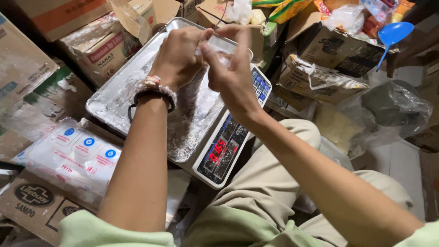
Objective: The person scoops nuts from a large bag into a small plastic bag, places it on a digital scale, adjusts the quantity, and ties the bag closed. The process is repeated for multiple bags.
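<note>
My left hand (179, 57) and my right hand (231, 68) are raised together over a metal weighing tray (119, 98) dusted with white powder. Both pinch the top of a small clear plastic bag (221, 45) between fingers and thumbs; its contents are hidden by the hands. A beaded bracelet and a dark band sit on my left wrist. The tray rests on a white digital scale (228, 146) with a lit red display and a blue keypad.
Cardboard boxes (98, 41) crowd the back and left. A clear pack of sachets (73, 158) lies lower left. A blue plastic scoop (392, 34) is held by another person's hand upper right. Plastic bags (393, 107) lie right. My knee in beige trousers (274, 183) is beside the scale.
</note>
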